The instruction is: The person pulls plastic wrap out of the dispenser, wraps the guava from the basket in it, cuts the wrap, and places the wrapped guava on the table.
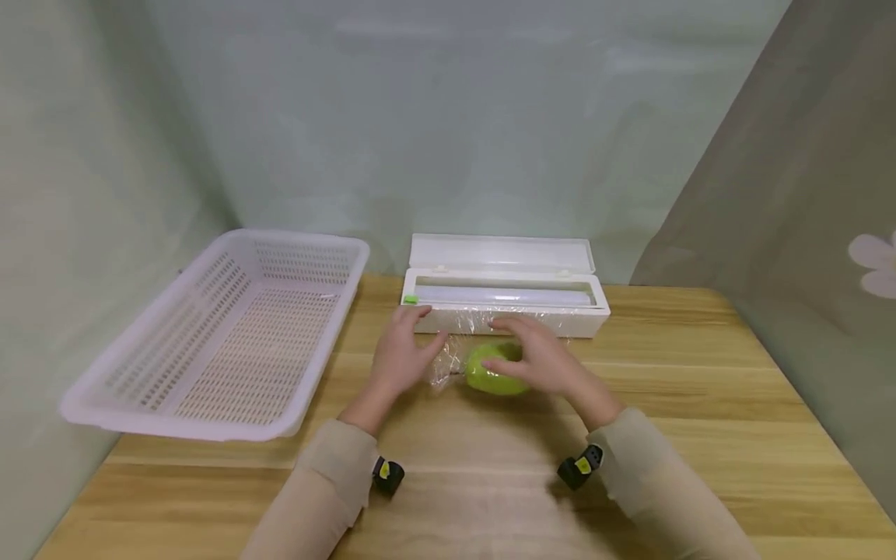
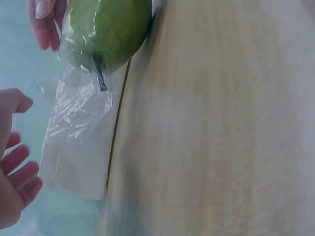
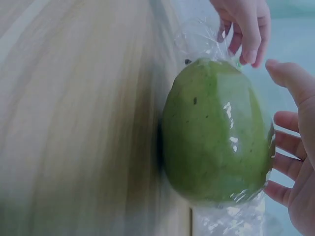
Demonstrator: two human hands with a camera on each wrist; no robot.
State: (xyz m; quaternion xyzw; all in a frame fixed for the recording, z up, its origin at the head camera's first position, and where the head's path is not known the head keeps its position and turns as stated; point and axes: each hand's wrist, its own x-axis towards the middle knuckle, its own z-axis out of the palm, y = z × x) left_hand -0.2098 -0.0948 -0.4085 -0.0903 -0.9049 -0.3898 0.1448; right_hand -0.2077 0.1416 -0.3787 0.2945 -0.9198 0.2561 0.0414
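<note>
A green pear [image 1: 498,384] with a dark stem lies on the table, covered by clear cling film [image 1: 442,369] that bunches and trails past its stem end. Behind it stands a white film dispenser box [image 1: 584,323], lid raised, with a roll [image 1: 504,295] inside. My right hand [image 1: 544,359] is spread beside and over the pear, its thumb in front and its fingers toward the box; in the right wrist view, fingertips [image 3: 278,191] are at the film-covered side. My left hand [image 1: 400,354] hovers left of the pear near the loose film, thumb and fingers apart, holding nothing visible.
A white perforated plastic basket [image 1: 329,334] sits on the left of the wooden table [image 1: 686,435]. A small green slider [image 1: 411,299] is at the box's left end. Pale hanging sheets [image 1: 448,140] enclose the back and sides.
</note>
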